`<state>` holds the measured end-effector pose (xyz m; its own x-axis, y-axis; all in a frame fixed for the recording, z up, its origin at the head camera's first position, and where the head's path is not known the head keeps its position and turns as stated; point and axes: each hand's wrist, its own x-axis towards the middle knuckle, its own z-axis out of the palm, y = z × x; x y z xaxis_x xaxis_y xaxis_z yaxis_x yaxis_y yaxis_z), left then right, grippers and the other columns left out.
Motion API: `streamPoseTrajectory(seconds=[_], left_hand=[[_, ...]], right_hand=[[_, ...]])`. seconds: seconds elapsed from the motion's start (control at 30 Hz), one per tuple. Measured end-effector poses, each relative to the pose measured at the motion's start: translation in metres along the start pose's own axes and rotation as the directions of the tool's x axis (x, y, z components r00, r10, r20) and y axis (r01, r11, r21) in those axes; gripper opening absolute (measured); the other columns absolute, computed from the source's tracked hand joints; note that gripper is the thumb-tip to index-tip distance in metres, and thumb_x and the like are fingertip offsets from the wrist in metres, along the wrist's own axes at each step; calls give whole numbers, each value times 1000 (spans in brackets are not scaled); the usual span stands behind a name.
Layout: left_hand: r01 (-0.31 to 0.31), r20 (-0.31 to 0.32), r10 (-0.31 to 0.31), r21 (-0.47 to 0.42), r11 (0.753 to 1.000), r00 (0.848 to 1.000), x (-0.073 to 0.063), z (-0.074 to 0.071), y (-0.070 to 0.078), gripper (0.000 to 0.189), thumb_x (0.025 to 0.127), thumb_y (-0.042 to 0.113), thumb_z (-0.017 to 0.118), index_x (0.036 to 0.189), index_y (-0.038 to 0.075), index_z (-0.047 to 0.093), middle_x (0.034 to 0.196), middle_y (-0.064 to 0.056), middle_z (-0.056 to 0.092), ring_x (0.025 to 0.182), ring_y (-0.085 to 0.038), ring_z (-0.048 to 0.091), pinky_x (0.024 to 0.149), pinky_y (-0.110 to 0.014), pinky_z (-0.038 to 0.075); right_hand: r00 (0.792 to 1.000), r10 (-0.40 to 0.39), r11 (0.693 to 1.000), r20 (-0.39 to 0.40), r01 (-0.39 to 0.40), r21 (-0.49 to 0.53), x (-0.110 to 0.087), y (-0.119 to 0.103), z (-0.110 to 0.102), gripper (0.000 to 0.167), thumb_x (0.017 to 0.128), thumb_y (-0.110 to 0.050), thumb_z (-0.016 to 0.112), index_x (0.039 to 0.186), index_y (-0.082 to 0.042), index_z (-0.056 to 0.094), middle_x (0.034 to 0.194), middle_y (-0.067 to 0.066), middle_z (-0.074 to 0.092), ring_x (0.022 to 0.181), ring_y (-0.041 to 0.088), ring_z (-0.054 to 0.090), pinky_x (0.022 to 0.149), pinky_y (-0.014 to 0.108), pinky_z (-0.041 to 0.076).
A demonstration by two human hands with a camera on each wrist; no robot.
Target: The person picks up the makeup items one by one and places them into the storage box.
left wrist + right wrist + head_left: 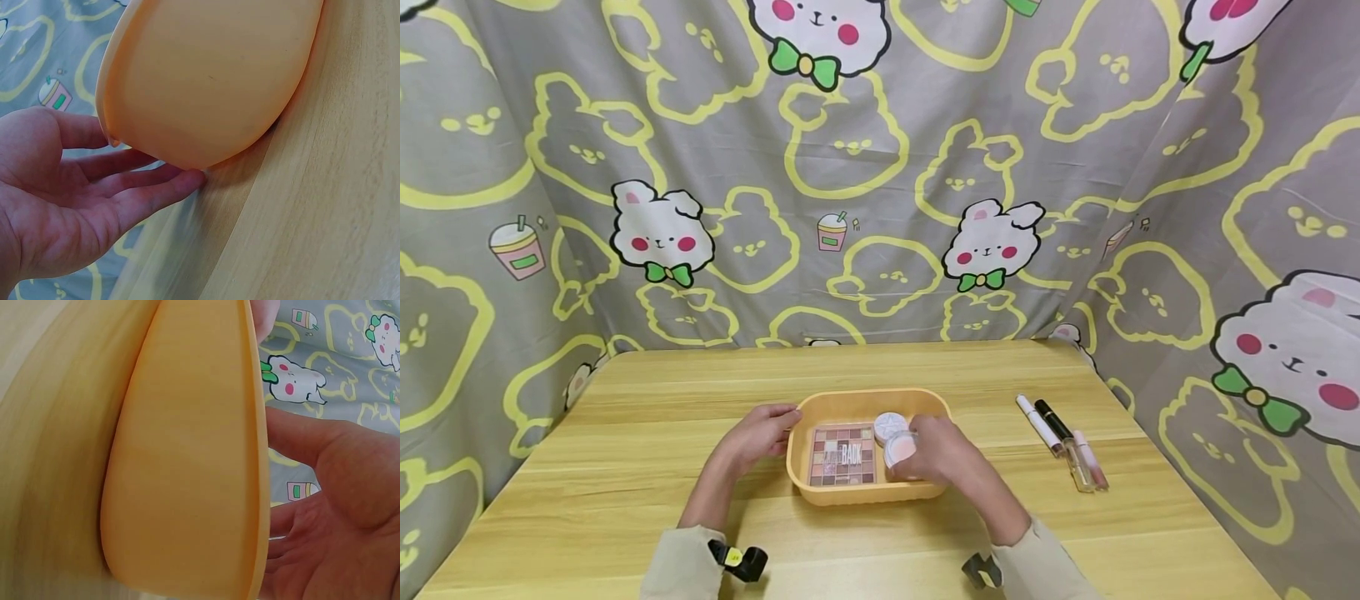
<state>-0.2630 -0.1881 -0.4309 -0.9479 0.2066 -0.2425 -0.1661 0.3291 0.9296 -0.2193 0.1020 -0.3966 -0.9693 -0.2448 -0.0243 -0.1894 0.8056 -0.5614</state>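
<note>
An orange-yellow tray (pixel 870 497) with rounded corners stands on the wooden table. At its left end my left hand (pixel 765 435) holds the rim and wall, thumb at the rim and fingertips low against the outside (pixel 201 178). My right hand (pixel 936 450) reaches over the right rim and pinches a round powder compact (pixel 901 451), its fingers partly hidden by the tray wall in the right wrist view. Behind that compact lies a white round case (pixel 891 426) with a raised pattern. An eyeshadow palette (pixel 842 468) with many small pans lies flat in the tray's left half.
To the right of the tray lie several slim cosmetic tubes: a white one (pixel 1034 417), a black one (pixel 1053 419), a clear one (pixel 1078 467) and a pink one (pixel 1091 460). A patterned curtain (pixel 880 200) hangs behind the table (pixel 700 375) and along both sides.
</note>
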Motion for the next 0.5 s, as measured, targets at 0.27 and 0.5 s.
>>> streamPoseTrajectory(seconds=[0.27,0.5], left_hand=[[0,-4,0,-4,1000,1000,0,0,0,54,108,22,45,150,-11,38,141,-28,55,124,-34,61,97,-43,57],[-1,-2,1,-6,1000,1000,0,0,0,54,108,23,46,150,-10,38,142,-28,55,126,-35,60,98,-44,57]], right_hand=[[999,24,1000,32,-24,-14,1,3,2,52,65,-29,95,95,1,64,77,4,59,67,17,54,55,27,44],[999,21,999,49,-20,-28,3,6,6,48,66,-31,94,91,0,66,75,3,61,66,17,54,55,27,45]])
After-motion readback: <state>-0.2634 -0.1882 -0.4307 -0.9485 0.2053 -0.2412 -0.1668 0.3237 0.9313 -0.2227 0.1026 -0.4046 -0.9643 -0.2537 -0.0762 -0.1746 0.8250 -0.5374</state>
